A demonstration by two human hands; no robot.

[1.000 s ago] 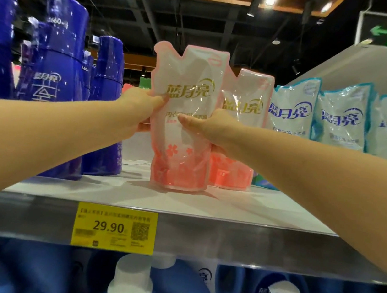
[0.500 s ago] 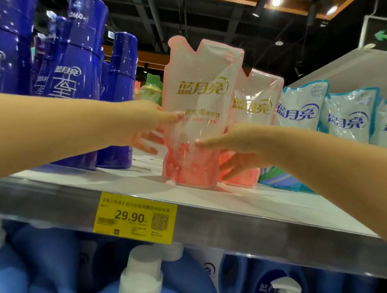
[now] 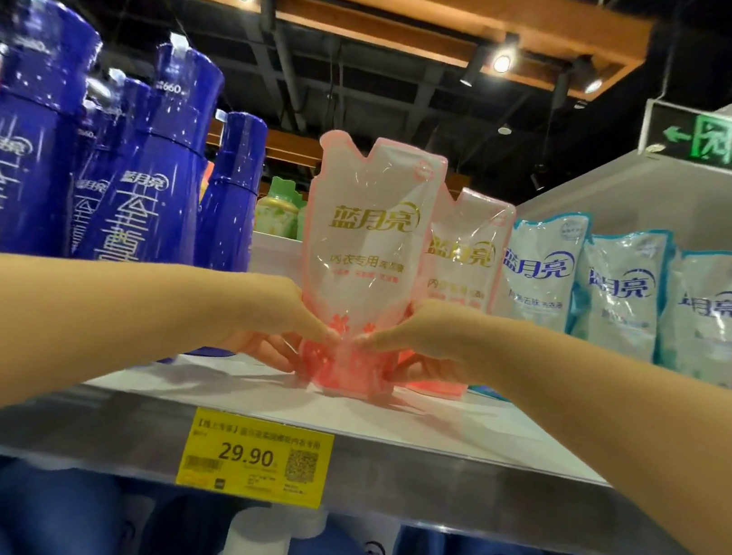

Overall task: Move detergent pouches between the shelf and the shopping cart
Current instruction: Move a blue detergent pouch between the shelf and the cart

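A pink-and-white detergent pouch (image 3: 366,249) stands upright on the white shelf (image 3: 451,425), near its front. My left hand (image 3: 274,323) grips the pouch's lower left side, thumb on the front and fingers curled behind. My right hand (image 3: 425,348) grips its lower right side the same way. A second pink pouch (image 3: 463,263) stands just behind it to the right. No shopping cart is in view.
Tall dark blue bottles (image 3: 155,179) stand to the left on the same shelf. Light blue pouches (image 3: 618,291) line up to the right. A yellow price tag (image 3: 254,458) hangs on the shelf's front edge. Blue jugs with white caps (image 3: 262,547) fill the shelf below.
Both hands have slid down from the pouch's middle to its base. The pouch now stands on the shelf, in front of the second pink pouch.
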